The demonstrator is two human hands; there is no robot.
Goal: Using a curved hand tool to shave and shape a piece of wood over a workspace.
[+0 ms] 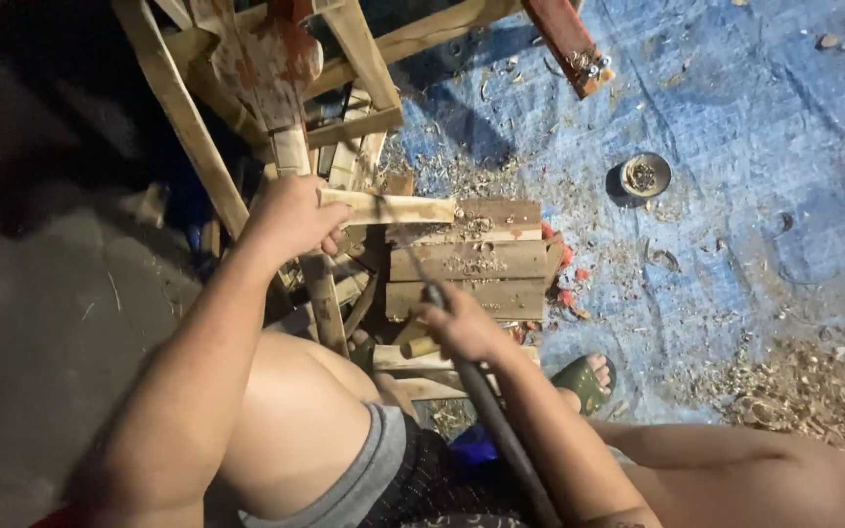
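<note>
My left hand (295,217) grips one end of a short pale wooden stick (393,207), holding it level over a low block of stacked planks (471,264). My right hand (462,323) is closed around a long dark-handled tool (496,420) whose thin end points up toward the stick. The tool's handle runs back along my right forearm. Wood shavings lie on the planks.
A wooden frame with red-stained slats (266,68) stands behind the block. A blue tarp (735,117) covered in shavings spreads to the right, with a small round tin (644,175) on it. My sandalled foot (587,379) rests beside the block. Bare concrete floor (41,332) lies left.
</note>
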